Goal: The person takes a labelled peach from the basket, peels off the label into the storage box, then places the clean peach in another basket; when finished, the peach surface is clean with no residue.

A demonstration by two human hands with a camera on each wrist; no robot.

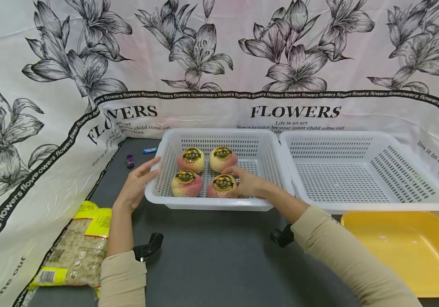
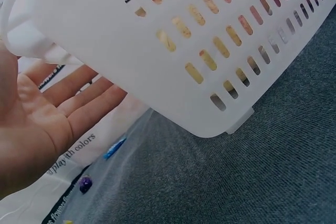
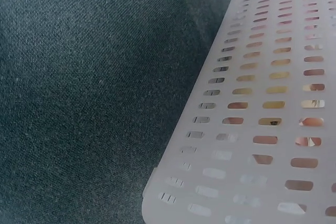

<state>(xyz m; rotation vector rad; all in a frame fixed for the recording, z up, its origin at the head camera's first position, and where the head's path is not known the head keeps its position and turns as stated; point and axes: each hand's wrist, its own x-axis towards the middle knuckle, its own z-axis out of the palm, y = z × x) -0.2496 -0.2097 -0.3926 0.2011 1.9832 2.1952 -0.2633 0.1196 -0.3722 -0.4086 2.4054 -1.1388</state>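
Several pink-and-yellow peaches with black-and-gold labels lie in the left white plastic basket (image 1: 215,204). My right hand (image 1: 251,183) reaches over its front side and grips the front right peach (image 1: 221,186), thumb and fingers around its right side. Beside that one is the front left peach (image 1: 186,184); behind them sit the back left peach (image 1: 191,160) and the back right peach (image 1: 223,159). At the basket's left rim is my left hand (image 1: 138,183), its fingers extended against the outside (image 2: 79,95). In the right wrist view the basket wall (image 3: 210,150) hides my right hand.
A second white basket (image 1: 330,177) adjoins on the right, above a yellow tub (image 1: 407,251). Two small wrapped items, one purple (image 1: 130,161) and one blue (image 1: 150,150), lie left of the baskets. A yellow-labelled bag (image 1: 75,251) lies by my left forearm. Flowered cloth hangs behind.
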